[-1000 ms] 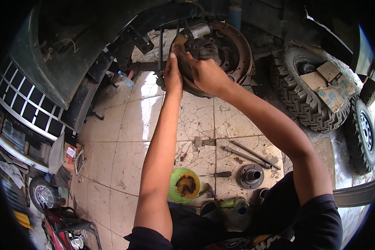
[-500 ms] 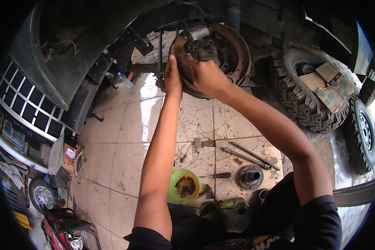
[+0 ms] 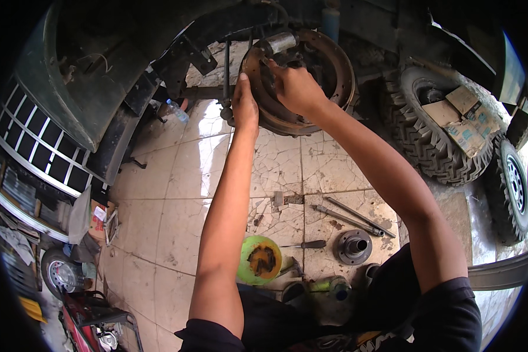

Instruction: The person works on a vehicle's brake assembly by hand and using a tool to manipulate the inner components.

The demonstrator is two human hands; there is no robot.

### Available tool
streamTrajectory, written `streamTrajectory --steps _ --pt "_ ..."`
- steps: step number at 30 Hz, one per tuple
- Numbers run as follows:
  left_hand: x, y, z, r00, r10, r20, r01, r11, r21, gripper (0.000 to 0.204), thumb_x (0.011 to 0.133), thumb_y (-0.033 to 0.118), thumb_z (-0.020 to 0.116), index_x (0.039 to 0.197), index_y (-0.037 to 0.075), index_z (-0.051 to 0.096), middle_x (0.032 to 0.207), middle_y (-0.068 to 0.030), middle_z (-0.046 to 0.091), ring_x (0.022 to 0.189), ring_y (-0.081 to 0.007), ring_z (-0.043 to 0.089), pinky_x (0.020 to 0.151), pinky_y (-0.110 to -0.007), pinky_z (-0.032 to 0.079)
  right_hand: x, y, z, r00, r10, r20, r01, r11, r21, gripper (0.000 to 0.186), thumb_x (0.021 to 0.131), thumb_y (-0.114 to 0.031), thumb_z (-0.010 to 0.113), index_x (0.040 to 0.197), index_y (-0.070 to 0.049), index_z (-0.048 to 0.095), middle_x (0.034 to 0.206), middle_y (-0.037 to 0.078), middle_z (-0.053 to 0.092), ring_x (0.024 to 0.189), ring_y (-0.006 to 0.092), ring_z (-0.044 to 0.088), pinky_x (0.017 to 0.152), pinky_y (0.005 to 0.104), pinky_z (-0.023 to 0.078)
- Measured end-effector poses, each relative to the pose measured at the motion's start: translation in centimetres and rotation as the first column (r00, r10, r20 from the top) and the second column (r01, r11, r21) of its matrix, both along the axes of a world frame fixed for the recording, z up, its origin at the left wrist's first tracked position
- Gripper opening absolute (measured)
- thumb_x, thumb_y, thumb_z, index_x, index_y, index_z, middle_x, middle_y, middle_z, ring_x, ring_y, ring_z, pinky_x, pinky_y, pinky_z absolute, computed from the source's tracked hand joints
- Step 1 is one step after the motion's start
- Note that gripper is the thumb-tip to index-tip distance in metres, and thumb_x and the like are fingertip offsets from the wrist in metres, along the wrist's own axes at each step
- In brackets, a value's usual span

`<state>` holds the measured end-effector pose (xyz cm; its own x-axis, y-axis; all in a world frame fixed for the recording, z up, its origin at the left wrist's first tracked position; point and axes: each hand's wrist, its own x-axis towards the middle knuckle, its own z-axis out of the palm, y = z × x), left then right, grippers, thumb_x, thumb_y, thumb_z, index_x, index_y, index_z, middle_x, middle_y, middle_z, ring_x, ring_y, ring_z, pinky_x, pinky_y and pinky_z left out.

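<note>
A rusty drum-brake assembly is mounted under the vehicle at the top middle, with a silver cylinder at its upper edge. My left hand grips the outer left side of the curved brake shoe, thumb in front and the other fingers hidden behind it. Over the middle of the assembly is my right hand. Its index finger reaches toward the shoe's inner edge just below the cylinder, while the other fingers are curled under. Whatever they hold, if anything, is hidden.
On the cracked tile floor lie a green bowl of dark parts, a screwdriver, a flanged hub and two metal rods. Large tyres stand at right, with cardboard on one. A plastic bottle lies left.
My right hand has risen slightly, its index finger moving up toward the silver cylinder. My left hand stays on the brake shoe, almost unmoved.
</note>
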<state>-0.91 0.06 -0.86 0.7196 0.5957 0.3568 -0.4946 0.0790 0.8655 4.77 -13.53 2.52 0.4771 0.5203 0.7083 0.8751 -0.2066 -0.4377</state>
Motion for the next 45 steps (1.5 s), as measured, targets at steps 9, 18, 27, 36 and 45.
streamTrajectory --steps 9,18,27,36,45 --pt "-0.4 -1.1 0.6 0.998 0.054 0.009 -0.054 0.999 0.000 0.057 0.100 0.042 0.048 0.138 0.000 0.047 0.137 -0.0103 0.052 0.124 -0.0168 0.049 0.105 -0.028 0.035 -1.5 -1.0 0.1 0.998 0.033 -0.048 -0.033 0.999 -0.009 0.042 0.081 -0.001 0.052 0.122 0.003 0.060 0.077 0.028 0.063 0.074 0.0420 0.065 0.069 0.0457 0.051" --pt "-0.5 0.1 0.1 0.998 0.051 -0.045 -0.053 0.998 -0.039 0.059 0.099 0.043 0.050 0.140 0.000 0.046 0.139 -0.0100 0.051 0.126 -0.0164 0.047 0.105 -0.027 0.034 -3.1 -1.7 -2.9 0.994 0.102 -0.035 -0.105 0.988 -0.114 0.046 0.083 -0.001 0.052 0.129 0.000 0.056 0.075 0.025 0.064 0.072 0.0405 0.065 0.068 0.0453 0.051" --pt "-1.0 0.0 0.1 1.000 0.007 -0.013 -0.007 1.000 -0.006 0.064 0.098 0.046 0.051 0.143 0.001 0.041 0.144 -0.0098 0.045 0.132 -0.0168 0.041 0.109 -0.027 0.030 -1.3 -0.1 -1.5 0.996 0.087 -0.007 -0.087 0.996 0.008 0.045 0.081 0.002 0.053 0.126 0.003 0.057 0.074 0.025 0.063 0.071 0.0398 0.065 0.066 0.0434 0.050" --pt "-0.8 -1.1 0.5 0.999 0.032 -0.028 -0.033 0.999 -0.030 0.063 0.098 0.043 0.052 0.144 0.001 0.039 0.146 -0.0102 0.042 0.135 -0.0174 0.037 0.111 -0.028 0.028 1.5 -2.1 -0.1 0.998 -0.013 0.053 0.017 0.998 -0.065 0.043 0.086 -0.004 0.055 0.128 -0.006 0.058 0.074 0.024 0.064 0.067 0.0367 0.065 0.062 0.0422 0.050" --pt "-0.8 2.4 0.6 0.989 0.112 -0.092 -0.097 0.984 0.150 0.052 0.091 0.040 0.066 0.122 -0.001 0.060 0.115 -0.0063 0.062 0.104 -0.0127 0.053 0.090 -0.025 0.039 3.1 -6.2 -0.4 0.996 -0.070 0.060 0.071 0.997 -0.016 0.018 0.091 -0.014 0.058 0.100 -0.003 0.069 0.077 0.022 0.066 0.075 0.0403 0.065 0.068 0.0437 0.051"
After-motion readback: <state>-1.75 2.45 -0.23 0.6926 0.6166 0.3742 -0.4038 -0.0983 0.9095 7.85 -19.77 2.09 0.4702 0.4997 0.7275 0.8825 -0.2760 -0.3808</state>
